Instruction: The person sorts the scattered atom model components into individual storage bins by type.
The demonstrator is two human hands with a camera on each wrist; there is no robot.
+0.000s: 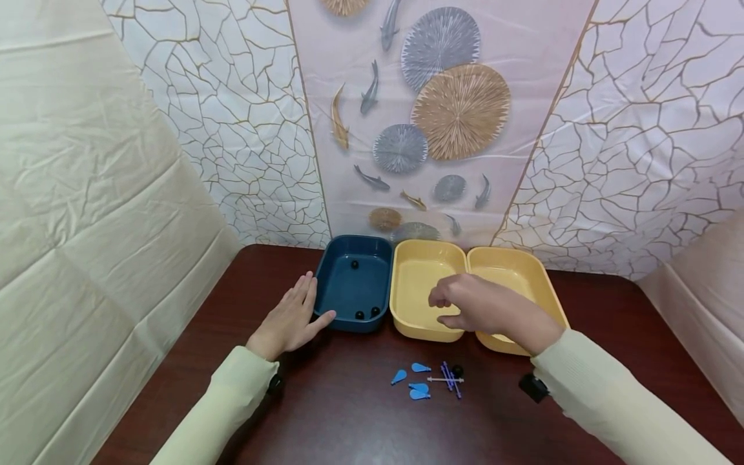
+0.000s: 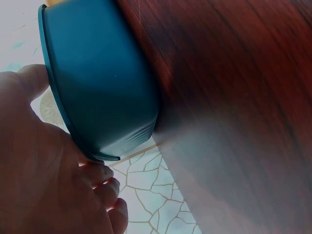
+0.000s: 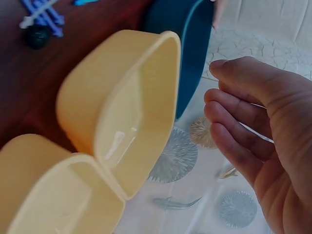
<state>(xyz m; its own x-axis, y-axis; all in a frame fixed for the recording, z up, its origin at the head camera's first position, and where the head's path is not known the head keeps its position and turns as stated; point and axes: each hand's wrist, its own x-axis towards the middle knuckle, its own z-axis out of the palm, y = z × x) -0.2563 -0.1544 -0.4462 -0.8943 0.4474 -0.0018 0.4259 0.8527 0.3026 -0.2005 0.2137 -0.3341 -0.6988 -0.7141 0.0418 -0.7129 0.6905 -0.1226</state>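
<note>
Presently both hands are released. Left hand (image 1: 290, 320) lies at the left side of the blue tray (image 1: 353, 290), fingers extended, thumb apart from them and touching the rim. Right hand (image 1: 479, 303) hovers over the middle yellow tray (image 1: 418, 284), fingers loosely bent, thumb clear of the fingertips; nothing held, as the right wrist view confirms. Trays stand side by side along the far part of the dark wood tabletop (image 1: 349, 420): blue at left, then middle yellow, then the right yellow tray (image 1: 508, 258), partly behind the right forearm. Inside the blue tray, three black balls (image 1: 354, 264): one toward the far wall, two near the near right corner. Loose pieces lie on the tabletop in front of the middle yellow tray. Four blue drop-shaped pieces (image 1: 398, 376) sit at the left of this group, two of them together. To their right, purple sticks (image 1: 456, 387) cross a whitish stick (image 1: 436, 380), exact purple count unclear; another black ball (image 1: 457, 371) is just beside them. Patterned cloth (image 1: 261, 129) hangs behind.
</note>
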